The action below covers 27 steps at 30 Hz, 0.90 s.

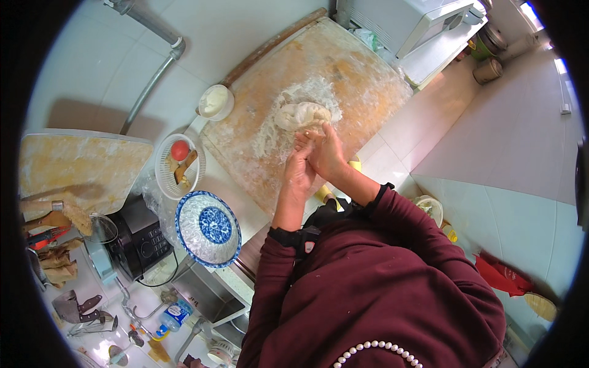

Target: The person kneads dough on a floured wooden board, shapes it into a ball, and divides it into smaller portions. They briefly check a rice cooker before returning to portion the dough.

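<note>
My left hand [298,162] and my right hand [327,154] meet over the near side of a floury wooden board [368,78]. The left fingers rest against the right palm and fingers, while the right thumb stands apart. Bits of flour or dough cling to the skin, and no larger thing shows between the palms. Just beyond my fingertips lies a lump of pale dough [299,116], rough on its near right side. Loose white flour [309,90] is scattered around it.
A tub of flour [215,103] stands at the board's left corner, near a long rolling pin [271,48]. Left are a white basket [160,170] and a blue-and-white bowl [184,234]. Beyond the bowl is a sink [207,290]. A white microwave [391,27] borders the far right.
</note>
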{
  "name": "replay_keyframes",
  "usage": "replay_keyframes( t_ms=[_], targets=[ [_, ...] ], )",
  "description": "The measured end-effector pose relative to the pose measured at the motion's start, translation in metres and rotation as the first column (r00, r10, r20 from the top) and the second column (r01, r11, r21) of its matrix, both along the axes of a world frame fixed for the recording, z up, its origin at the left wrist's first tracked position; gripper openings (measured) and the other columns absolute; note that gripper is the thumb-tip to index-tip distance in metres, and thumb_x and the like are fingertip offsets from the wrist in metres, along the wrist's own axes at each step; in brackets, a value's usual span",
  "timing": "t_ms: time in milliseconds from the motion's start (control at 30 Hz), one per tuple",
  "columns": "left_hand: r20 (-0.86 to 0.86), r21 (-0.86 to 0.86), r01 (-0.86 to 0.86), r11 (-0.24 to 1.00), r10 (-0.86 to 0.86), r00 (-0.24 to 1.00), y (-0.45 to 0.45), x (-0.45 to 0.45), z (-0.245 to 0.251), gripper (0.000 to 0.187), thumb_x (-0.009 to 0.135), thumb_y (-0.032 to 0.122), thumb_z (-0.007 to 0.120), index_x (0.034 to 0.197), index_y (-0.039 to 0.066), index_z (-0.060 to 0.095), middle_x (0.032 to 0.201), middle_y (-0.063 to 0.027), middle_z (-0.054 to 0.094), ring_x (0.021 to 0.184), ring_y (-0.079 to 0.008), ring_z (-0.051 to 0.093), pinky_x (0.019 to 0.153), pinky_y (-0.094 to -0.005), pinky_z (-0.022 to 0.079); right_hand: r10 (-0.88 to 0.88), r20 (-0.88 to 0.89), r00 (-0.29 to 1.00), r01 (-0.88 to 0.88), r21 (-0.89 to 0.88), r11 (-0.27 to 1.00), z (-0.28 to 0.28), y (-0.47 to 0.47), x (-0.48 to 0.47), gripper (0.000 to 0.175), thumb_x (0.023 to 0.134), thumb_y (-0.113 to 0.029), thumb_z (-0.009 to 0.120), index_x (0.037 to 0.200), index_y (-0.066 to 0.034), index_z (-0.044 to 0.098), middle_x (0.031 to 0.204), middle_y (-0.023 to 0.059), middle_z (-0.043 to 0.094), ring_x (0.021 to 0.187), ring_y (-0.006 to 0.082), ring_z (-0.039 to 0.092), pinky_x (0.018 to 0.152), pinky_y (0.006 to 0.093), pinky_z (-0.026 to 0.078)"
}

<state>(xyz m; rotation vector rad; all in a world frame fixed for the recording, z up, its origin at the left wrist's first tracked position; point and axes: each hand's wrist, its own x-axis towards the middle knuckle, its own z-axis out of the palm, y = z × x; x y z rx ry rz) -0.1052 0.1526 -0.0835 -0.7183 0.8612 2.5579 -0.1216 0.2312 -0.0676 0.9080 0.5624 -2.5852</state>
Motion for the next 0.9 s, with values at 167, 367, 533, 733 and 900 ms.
replay_keyframes(
  t_ms=[167,367,533,733,900],
  targets=[
    [-0.071,-0.380,-0.028,0.925,0.001,0.997,0.015,-0.005,-0.001,0.026,0.091,0.030,0.063,0.098,0.008,0.051,0.089,0.0000,0.056,0.076,-0.0106,0.055,0.066,-0.0237,0.047,0.033,-0.045,0.998,-0.024,0.193,0.981,-0.007,-0.011,0.010,0.068,0.093,-0.049,0.042,0.134,0.0059,0.038,0.128,0.0169,0.049,0.119,0.0244,0.044,0.104,0.0340,0.032],
    [-0.080,-0.303,0.054,0.951,-0.082,0.993,-0.002,-0.007,-0.005,0.030,0.093,0.037,0.058,0.092,0.007,0.050,0.078,-0.0001,0.051,0.066,-0.0117,0.050,0.057,-0.0263,0.042,0.432,-0.218,0.875,-0.185,0.674,0.715,0.009,-0.015,0.031,0.063,0.096,-0.042,0.035,0.139,0.0038,0.032,0.132,0.0187,0.045,0.126,0.0282,0.038,0.107,0.0346,0.027],
    [-0.096,-0.228,0.098,0.969,-0.123,0.988,-0.014,0.007,0.021,0.037,0.095,0.044,0.049,0.101,0.007,0.049,0.084,-0.0017,0.051,0.081,-0.0145,0.052,0.071,-0.0295,0.045,0.741,-0.318,0.592,-0.114,0.877,0.467,0.029,0.005,0.051,0.067,0.096,-0.042,0.033,0.141,0.0074,0.026,0.140,0.0281,0.034,0.135,0.0363,0.026,0.110,0.0376,0.022],
    [0.313,-0.087,0.146,0.985,-0.112,0.943,-0.008,-0.015,0.008,0.031,0.098,0.028,0.035,0.098,0.000,0.050,0.082,-0.0057,0.056,0.075,-0.0191,0.053,0.075,-0.0377,0.050,0.915,-0.188,0.358,0.299,0.951,0.078,0.019,0.013,0.041,0.066,0.095,-0.048,0.034,0.100,0.0151,0.054,0.107,0.0304,0.048,0.109,0.0409,0.044,0.100,0.0431,0.032],
    [0.254,-0.064,0.209,0.976,-0.186,0.949,-0.015,-0.017,-0.015,0.017,0.096,0.017,0.037,0.098,0.003,0.046,0.072,-0.0054,0.052,0.067,-0.0213,0.053,0.081,-0.0462,0.050,0.988,0.105,0.112,0.326,0.935,-0.137,0.025,0.027,0.038,0.072,0.088,-0.057,0.040,0.083,0.0112,0.061,0.091,0.0297,0.051,0.089,0.0415,0.050,0.083,0.0460,0.044]
  ],
)
